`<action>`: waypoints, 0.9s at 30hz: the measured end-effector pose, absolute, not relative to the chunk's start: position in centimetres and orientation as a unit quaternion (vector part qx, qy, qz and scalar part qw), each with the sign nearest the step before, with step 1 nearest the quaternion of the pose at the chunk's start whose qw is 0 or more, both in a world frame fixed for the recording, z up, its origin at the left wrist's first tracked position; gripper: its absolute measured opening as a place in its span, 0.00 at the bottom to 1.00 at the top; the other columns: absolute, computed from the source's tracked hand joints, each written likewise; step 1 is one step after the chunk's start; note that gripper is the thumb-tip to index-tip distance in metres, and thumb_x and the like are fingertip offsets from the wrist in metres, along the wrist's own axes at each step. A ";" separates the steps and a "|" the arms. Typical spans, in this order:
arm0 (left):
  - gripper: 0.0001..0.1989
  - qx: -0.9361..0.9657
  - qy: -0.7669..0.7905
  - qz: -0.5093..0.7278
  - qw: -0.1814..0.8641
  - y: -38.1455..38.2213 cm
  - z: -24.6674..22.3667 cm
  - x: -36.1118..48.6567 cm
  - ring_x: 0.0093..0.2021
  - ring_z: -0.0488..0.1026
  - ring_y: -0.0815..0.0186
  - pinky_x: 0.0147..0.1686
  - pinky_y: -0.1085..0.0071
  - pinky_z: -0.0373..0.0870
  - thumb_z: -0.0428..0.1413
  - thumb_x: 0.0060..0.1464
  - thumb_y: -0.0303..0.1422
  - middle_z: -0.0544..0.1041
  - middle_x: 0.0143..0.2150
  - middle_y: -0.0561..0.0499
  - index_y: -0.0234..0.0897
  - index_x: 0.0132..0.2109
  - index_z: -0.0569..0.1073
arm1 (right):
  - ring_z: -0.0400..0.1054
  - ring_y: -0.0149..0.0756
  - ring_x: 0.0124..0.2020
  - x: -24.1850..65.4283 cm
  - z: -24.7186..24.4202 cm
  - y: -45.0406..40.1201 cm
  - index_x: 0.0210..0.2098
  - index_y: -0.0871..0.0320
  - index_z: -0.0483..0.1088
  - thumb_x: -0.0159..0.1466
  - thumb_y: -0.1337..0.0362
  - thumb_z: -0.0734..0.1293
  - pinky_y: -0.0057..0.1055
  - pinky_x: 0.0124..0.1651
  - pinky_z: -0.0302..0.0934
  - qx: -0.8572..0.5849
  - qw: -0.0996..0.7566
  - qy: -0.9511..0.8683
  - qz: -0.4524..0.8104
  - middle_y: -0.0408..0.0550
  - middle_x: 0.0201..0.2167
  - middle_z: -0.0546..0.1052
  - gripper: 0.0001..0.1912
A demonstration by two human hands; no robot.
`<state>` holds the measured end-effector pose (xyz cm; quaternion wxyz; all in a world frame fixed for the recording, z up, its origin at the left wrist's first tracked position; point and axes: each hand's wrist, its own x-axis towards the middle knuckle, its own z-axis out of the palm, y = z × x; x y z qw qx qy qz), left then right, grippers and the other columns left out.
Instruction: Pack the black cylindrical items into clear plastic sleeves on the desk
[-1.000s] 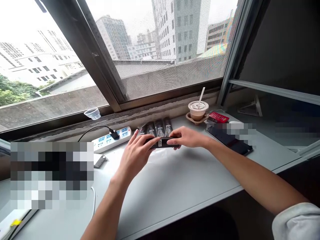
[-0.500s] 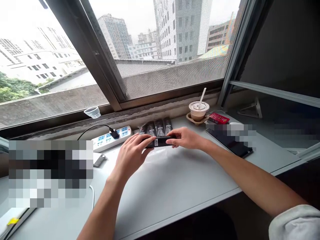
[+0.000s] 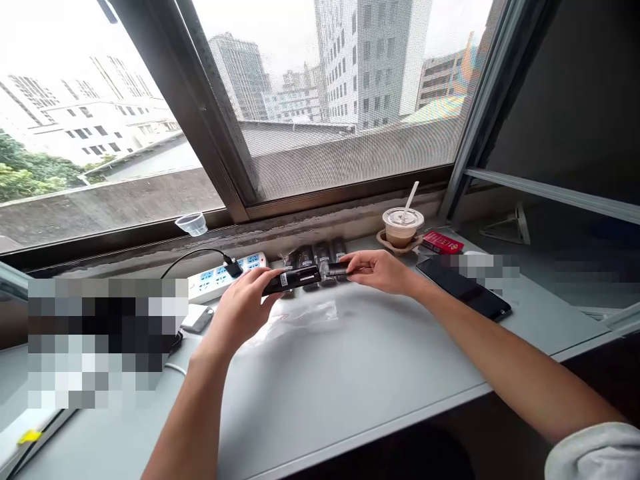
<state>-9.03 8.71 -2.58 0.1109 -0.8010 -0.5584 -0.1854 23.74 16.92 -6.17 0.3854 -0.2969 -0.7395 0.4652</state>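
Note:
My left hand (image 3: 245, 303) is closed around a black device (image 3: 300, 277) with a small white label and a slot near its right end. Between the fingers of my right hand (image 3: 377, 270) is a smaller black piece (image 3: 337, 269), apart from the device. Just behind both hands, several black items in clear wrapping (image 3: 323, 253) lie in a row by the window ledge. A clear plastic bag (image 3: 305, 320) lies flat on the desk below the device.
A white power strip (image 3: 200, 287) with a black plug stands at the left. An iced drink (image 3: 401, 230) in a holder, a red packet (image 3: 443, 242) and a black tablet (image 3: 465, 289) are at the right. A clear cup (image 3: 193, 225) sits at the window.
The black piece in my right hand has come away from the device. My left hand has moved left and tilted the device, showing its slot. More of the plastic bag shows.

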 end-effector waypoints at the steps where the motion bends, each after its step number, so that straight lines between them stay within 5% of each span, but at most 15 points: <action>1: 0.21 -0.805 -0.554 -0.189 0.098 8.8 -2.6 -9.2 0.53 0.77 0.52 0.53 0.56 0.74 0.55 0.66 0.41 0.77 0.58 0.43 0.44 0.63 0.72 | 0.76 0.46 0.54 23.7 -6.2 16.9 0.37 0.60 0.79 0.59 0.58 0.76 0.41 0.58 0.70 -0.286 0.391 -0.745 0.458 0.59 0.58 0.77 0.12; 12: 0.21 -0.816 -0.537 -0.209 0.029 9.1 -3.5 -9.7 0.57 0.73 0.52 0.58 0.52 0.72 0.56 0.66 0.41 0.73 0.58 0.42 0.44 0.64 0.70 | 0.77 0.41 0.43 23.4 -6.4 16.8 0.33 0.59 0.79 0.61 0.59 0.75 0.43 0.53 0.72 -0.246 0.387 -0.778 0.430 0.58 0.60 0.75 0.09; 19: 0.21 -0.821 -0.530 -0.210 0.018 9.1 -3.5 -9.6 0.58 0.72 0.52 0.59 0.53 0.71 0.56 0.66 0.40 0.73 0.58 0.43 0.44 0.64 0.70 | 0.74 0.45 0.52 23.9 -6.6 17.2 0.37 0.56 0.81 0.60 0.68 0.72 0.33 0.43 0.68 -0.291 0.351 -0.834 0.312 0.54 0.53 0.78 0.05; 27: 0.21 -0.822 -0.530 -0.208 0.025 9.2 -3.6 -9.6 0.58 0.72 0.51 0.58 0.52 0.71 0.56 0.66 0.40 0.73 0.58 0.42 0.45 0.63 0.70 | 0.75 0.42 0.47 23.9 -6.8 17.3 0.41 0.54 0.82 0.60 0.59 0.76 0.32 0.39 0.68 -0.281 0.329 -0.848 0.307 0.52 0.54 0.79 0.11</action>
